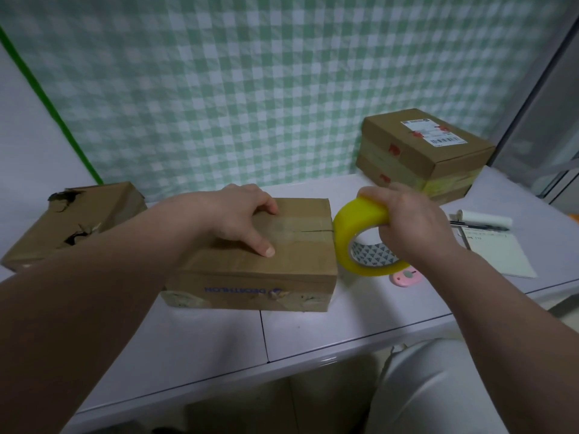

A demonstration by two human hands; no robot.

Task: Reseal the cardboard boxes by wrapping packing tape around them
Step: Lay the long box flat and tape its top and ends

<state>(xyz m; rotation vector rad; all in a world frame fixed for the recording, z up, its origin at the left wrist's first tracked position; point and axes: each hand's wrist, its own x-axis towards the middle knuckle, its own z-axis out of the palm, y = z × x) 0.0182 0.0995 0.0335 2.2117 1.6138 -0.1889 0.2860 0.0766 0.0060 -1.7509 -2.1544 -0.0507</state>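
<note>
A brown cardboard box (291,261) with blue lettering on its near side lies in the middle of the white table (313,333). My left hand (244,214) presses flat on its top, fingers spread, thumb stretched toward me. A strip of clear tape runs along the top seam toward the right edge. My right hand (413,220) grips a yellow roll of packing tape (357,227), held upright against the box's right side.
A torn, crumpled box (72,220) sits at the left. Stacked boxes (419,155) with a shipping label stand at the back right. A notepad (495,252), a pen (479,226) and a small pink object (404,277) lie right of the roll. A green checked curtain hangs behind.
</note>
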